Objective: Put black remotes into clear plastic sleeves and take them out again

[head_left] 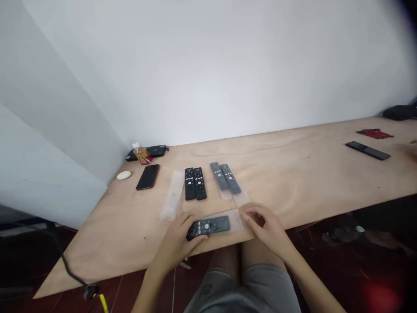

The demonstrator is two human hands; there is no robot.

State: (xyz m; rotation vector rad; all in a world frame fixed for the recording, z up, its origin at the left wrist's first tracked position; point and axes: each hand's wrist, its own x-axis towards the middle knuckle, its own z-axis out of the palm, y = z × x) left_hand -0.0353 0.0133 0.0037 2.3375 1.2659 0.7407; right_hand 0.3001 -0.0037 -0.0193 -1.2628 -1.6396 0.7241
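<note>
Near the table's front edge a black remote [213, 225] lies sideways in a clear plastic sleeve [236, 220]. My left hand [180, 237] is closed round the remote's left end, thumb below and fingers above. At the right end of the sleeve, my right hand [263, 224] pinches the plastic between thumb and fingers. Behind them, two bare black remotes [194, 184] stand side by side. To their right are two more remotes [225, 177] in frosted sleeves. Flat empty sleeves [173, 195] lie on the left.
A phone [147, 177], a white round lid [124, 175], a bottle [142, 154] and black boxes [157, 151] are at the left. At the far right lie a black remote [368, 150], a red item [376, 133] and part of another person's hand [411, 150].
</note>
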